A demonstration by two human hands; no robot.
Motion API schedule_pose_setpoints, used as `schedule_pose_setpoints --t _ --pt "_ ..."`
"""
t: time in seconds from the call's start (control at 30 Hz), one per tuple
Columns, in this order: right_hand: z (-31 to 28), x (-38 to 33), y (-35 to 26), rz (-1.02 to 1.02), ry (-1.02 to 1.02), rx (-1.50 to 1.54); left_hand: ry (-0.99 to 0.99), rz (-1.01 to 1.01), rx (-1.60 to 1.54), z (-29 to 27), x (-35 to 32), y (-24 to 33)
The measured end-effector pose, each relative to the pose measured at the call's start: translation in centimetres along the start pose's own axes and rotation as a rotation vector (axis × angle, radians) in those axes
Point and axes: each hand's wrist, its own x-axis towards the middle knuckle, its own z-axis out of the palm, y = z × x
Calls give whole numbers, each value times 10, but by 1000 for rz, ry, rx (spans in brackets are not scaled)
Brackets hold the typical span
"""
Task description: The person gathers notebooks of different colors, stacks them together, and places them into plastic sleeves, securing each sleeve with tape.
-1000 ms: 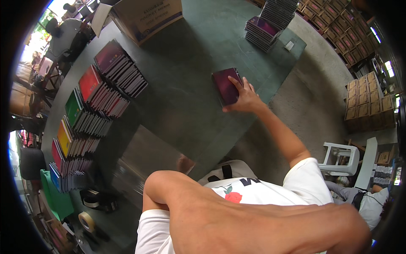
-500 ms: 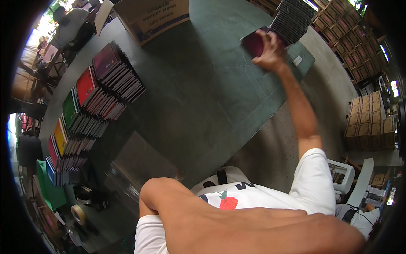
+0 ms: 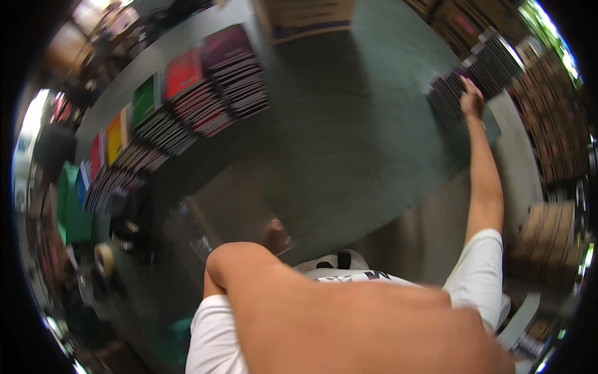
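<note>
At the far right of the table, my right hand (image 3: 472, 103) reaches out to a dark-edged pile of notebooks (image 3: 445, 96). Its fingers bend over the pile's right side, beside a purple cover, and appear closed on the notebooks. A taller leaning stack of notebooks (image 3: 496, 62) stands just behind the hand. My left arm (image 3: 299, 293) is bent close in front of the view, its elbow above a clear plastic bag or sheet (image 3: 233, 196) on the table. The left forearm runs toward the lower right, where the hand end is blurred and its fingers do not show.
Purple, red, green, yellow and blue notebook stacks (image 3: 185, 78) line the left side. A cardboard box (image 3: 305, 19) stands at the far edge. A tape roll (image 3: 104, 260) and a green holder (image 3: 73, 206) lie at left. Stacked cartons (image 3: 551, 112) rise at right beyond the green table (image 3: 336, 137).
My right hand has moved from the left part of the purple-covered pile to its right side, by the tall stack. The whole view has turned, and my left arm stays bent.
</note>
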Motion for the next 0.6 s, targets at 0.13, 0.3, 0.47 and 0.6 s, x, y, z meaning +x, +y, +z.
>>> schedule_pose_setpoints --t 0.13,0.3,0.47,0.6 --pt "17 -5 24 -41 85 -95 -56 -285 516 -44 -72 -16" --pt "1 -46 71 102 108 -277 338 -578 1519 -218 -230 53" --pt "-25 -18 -138 -79 93 -132 666 -940 2706 -344 -419 232" --pt "-60 -34 -336 -285 -105 472 456 -1170 2421 -357 -475 250"
